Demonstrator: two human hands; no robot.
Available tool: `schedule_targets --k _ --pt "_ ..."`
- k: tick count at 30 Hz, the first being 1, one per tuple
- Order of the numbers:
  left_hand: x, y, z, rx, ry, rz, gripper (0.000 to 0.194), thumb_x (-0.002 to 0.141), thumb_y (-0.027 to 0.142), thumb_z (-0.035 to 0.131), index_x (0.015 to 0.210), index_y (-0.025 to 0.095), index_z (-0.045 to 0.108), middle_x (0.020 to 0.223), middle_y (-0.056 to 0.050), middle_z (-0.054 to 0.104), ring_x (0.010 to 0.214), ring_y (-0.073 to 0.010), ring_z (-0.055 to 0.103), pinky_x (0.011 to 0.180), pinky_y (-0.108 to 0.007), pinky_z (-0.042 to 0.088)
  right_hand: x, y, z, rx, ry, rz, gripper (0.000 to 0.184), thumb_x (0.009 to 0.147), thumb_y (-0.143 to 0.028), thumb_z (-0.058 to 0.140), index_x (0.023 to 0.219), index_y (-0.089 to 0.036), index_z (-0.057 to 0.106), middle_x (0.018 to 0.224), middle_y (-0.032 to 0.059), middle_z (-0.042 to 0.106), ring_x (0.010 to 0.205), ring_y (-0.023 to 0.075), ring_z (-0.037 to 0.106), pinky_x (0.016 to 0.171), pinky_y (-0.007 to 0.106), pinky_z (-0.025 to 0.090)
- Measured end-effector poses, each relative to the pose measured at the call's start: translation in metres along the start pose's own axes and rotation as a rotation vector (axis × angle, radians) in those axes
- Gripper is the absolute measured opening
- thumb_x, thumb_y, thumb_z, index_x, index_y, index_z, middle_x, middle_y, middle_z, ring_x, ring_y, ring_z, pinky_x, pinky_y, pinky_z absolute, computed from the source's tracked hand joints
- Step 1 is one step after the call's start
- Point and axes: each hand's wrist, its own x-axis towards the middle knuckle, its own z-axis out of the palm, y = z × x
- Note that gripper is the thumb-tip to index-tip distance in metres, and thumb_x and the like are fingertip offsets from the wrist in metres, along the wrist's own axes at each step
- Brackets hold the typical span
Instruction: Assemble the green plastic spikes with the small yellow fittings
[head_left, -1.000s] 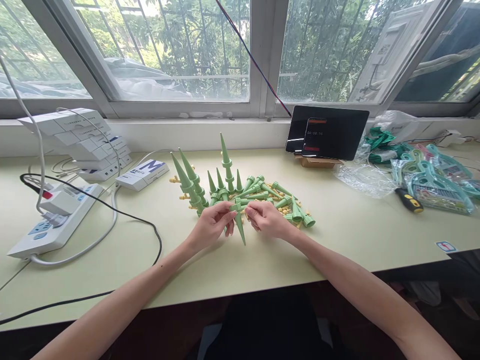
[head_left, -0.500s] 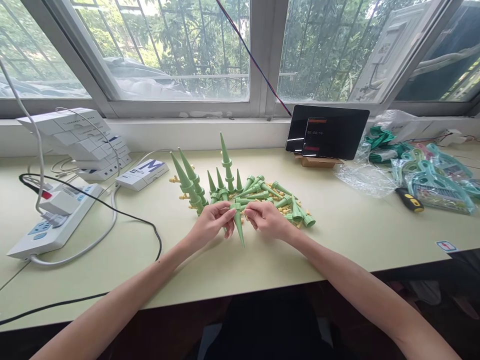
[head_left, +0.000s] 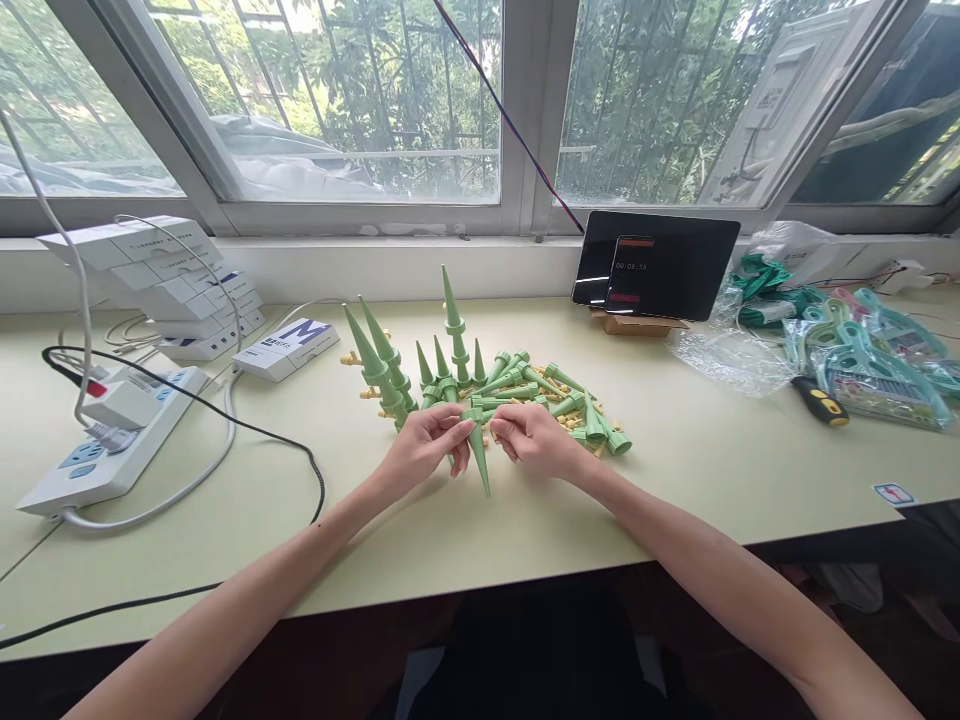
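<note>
The left hand (head_left: 431,440) pinched a green spike (head_left: 480,460), tip downward; the right hand (head_left: 536,440) curled just beside it, contents unclear. Both had barely moved.

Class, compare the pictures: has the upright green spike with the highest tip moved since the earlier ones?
No. The upright green spike keeps its place against the window post; no shift shows either way.
</note>
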Motion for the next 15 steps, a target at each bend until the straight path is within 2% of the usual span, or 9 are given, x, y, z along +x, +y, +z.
schedule_targets --k 4,12,15 --pt "0.001 0.001 -0.001 -0.04 -0.019 -0.036 0.028 0.094 0.042 0.059 0.09 0.014 0.062 0.056 0.0 0.062 0.043 -0.01 0.054 0.047 -0.024 0.046 0.0 -0.001 0.0 -0.008 -0.004 -0.013 0.037 0.098 -0.027 0.045 0.062 -0.02 0.043 0.051 -0.0034 0.051 0.05 0.0106 0.045 0.056 0.024 0.038" --pt "-0.002 -0.009 0.005 0.057 0.133 0.137 0.024 0.09 0.037 0.065 0.101 0.015 0.062 0.054 0.003 0.061 0.044 -0.0127 0.059 0.05 -0.027 0.051 0.001 0.004 0.001 0.094 -0.037 0.027 0.037 0.099 -0.03 0.043 0.063 -0.02 0.04 0.047 -0.006 0.045 0.045 0.0091 0.042 0.052 0.023 0.035" --pt "-0.001 -0.007 0.003 0.034 0.095 0.088 0.024 0.09 0.037 0.064 0.099 0.014 0.062 0.054 0.002 0.062 0.045 -0.0126 0.058 0.05 -0.026 0.051 0.001 0.003 0.0 0.088 -0.044 0.023 0.037 0.099 -0.03 0.043 0.063 -0.02 0.042 0.047 -0.0058 0.045 0.045 0.0093 0.042 0.051 0.023 0.036"
